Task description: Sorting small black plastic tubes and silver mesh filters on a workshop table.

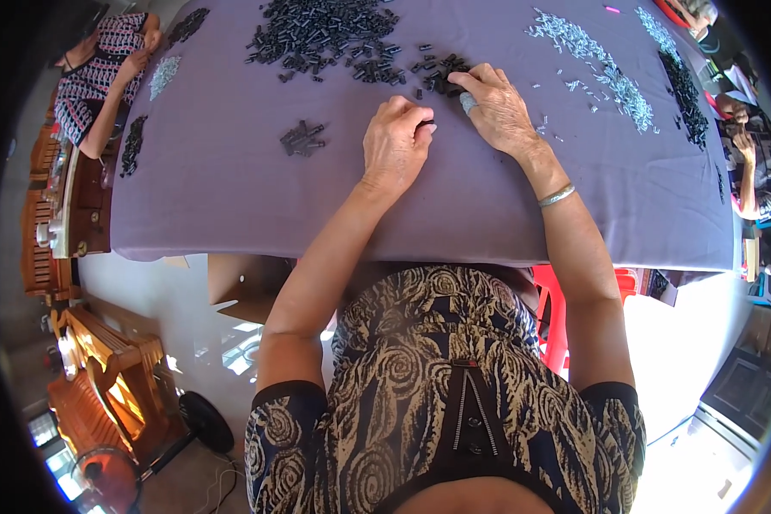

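Note:
My left hand (394,144) is curled closed just above the purple cloth, thumb and forefinger pressed together. Whatever it holds, if anything, is too small or hidden to make out. Farther forward, my right hand (495,110) bends its fingers down at a small cluster of black cylindrical pieces (439,67); its fingertips are closed there, and what lies between them is hidden. A grey wrap sits on one of its fingers. Behind my hands spreads a large heap of black pieces (321,32). A small pile of similar dark pieces (302,138) lies left of my left hand.
Pale translucent pieces (604,73) form a long scattered band to the right. Other black heaps lie along the purple cloth's (257,206) sides. People sit at the left and right edges. Below stand a red plastic stool (554,317), a wooden chair and a fan.

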The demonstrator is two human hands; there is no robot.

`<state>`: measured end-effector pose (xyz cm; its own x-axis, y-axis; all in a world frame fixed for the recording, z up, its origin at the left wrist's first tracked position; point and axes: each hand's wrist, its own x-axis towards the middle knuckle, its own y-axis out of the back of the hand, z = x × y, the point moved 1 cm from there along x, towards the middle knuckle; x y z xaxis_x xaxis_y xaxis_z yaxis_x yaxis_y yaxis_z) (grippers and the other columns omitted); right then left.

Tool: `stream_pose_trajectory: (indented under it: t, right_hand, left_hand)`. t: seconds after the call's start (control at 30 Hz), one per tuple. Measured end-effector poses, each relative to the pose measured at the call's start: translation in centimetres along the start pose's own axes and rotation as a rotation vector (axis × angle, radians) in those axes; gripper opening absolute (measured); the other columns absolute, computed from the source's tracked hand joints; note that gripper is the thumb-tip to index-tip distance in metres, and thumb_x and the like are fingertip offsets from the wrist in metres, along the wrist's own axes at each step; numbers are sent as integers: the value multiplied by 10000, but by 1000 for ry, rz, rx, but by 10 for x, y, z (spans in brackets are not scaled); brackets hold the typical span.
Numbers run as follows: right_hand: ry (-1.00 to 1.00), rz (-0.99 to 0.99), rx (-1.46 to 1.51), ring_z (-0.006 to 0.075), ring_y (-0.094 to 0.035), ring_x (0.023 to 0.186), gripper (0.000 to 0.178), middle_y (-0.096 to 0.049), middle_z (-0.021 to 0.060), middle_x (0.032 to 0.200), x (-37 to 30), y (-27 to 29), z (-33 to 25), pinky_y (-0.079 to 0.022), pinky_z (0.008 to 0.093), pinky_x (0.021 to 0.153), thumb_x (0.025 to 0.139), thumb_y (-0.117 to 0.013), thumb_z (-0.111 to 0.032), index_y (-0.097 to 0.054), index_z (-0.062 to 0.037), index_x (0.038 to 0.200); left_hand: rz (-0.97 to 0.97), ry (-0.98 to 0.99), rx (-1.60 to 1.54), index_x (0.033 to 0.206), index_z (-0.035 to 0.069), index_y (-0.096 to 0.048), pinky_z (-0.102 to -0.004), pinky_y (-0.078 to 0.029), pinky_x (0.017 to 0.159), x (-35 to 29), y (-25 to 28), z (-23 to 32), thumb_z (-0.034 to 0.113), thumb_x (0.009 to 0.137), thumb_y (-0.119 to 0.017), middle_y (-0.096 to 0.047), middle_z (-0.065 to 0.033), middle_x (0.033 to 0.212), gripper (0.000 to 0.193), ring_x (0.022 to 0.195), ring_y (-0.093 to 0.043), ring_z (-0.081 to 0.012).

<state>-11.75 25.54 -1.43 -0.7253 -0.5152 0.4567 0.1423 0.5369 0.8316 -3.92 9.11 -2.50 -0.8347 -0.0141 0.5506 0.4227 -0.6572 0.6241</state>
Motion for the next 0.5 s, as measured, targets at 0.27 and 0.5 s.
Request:
stream_pose_trajectory:
  t: [0.27,0.5]
  right_hand:
    - [-75,43,235,285,-531,902,258,-582,81,919,-1,1,4,-438,361,822,759,-490,39,-617,-73,954]
    - [-177,82,312,206,-590,841,239,-611,68,895,-2,5,5,-462,292,763,781,-501,36,-619,-63,963]
  left_hand:
    - [15,17,-34,868,63,-644,-345,-480,684,-1,3,-3,45,714,-684,-565,-55,843,160,820,-563,-243]
    - [-8,41,-33,852,64,-647,-350,-476,697,-2,0,-4,64,724,-684,-557,-52,851,133,839,-558,-241]
